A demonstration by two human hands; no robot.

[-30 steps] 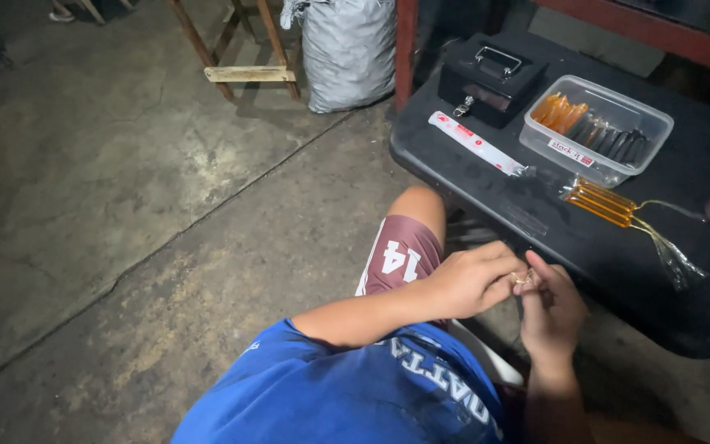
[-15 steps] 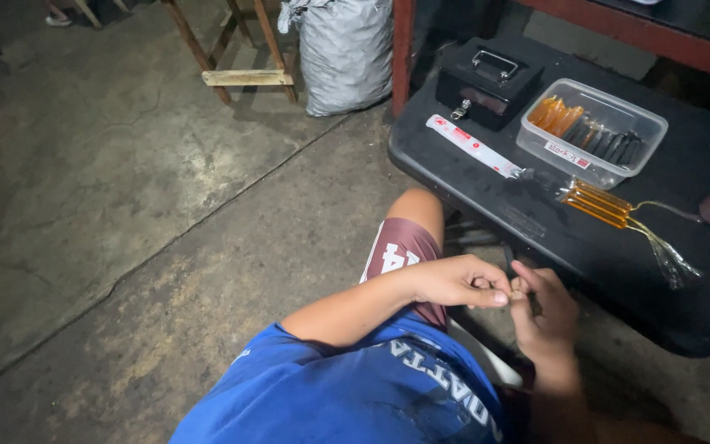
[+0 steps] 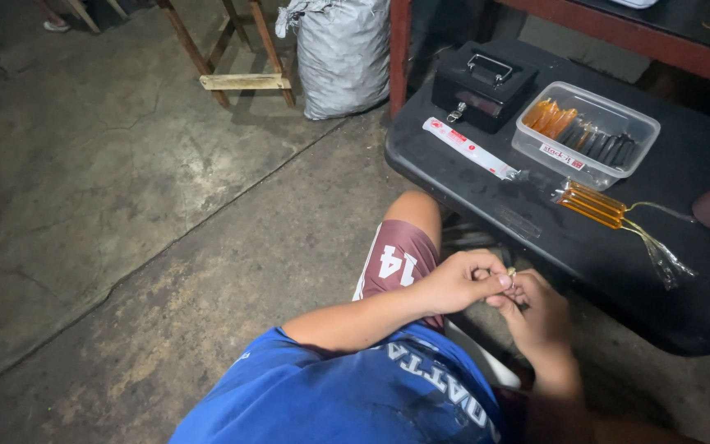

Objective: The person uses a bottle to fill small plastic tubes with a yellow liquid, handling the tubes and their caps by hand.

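- Two hands meet just above your lap: your left hand point(image 3: 458, 284) comes in across the maroon shorts point(image 3: 396, 263), your right hand point(image 3: 540, 312) rises from below, and their fingertips touch.
- Between those fingertips you pinch a tiny pale metallic piece point(image 3: 511, 272). Both hands are closed on it, thumb against forefinger. It is too small to tell its shape or which way its long axis runs.
- The piece sits at the top of the pinch, on the far side of your knuckles, toward the low black bench point(image 3: 470, 185). Your left hand covers it from the left and seems to have the firmer hold; your right hand props it from underneath.
- Beyond your hands and a little right lies a bundle of amber tubes in clear plastic wrap with trailing ties point(image 3: 593, 204), its long axis running left to right across the bench, nearer your right hand.
- Farther out sit a clear rectangular plastic tub of orange and dark sticks point(image 3: 634, 127), a white and red flat packet point(image 3: 466, 148) lying slantwise, and a small black metal cash box with a handle point(image 3: 486, 82).
- Well apart to the far left of your hands stand a grey woven sack point(image 3: 343, 53) and a wooden stool point(image 3: 236, 57) on the concrete floor point(image 3: 125, 205).
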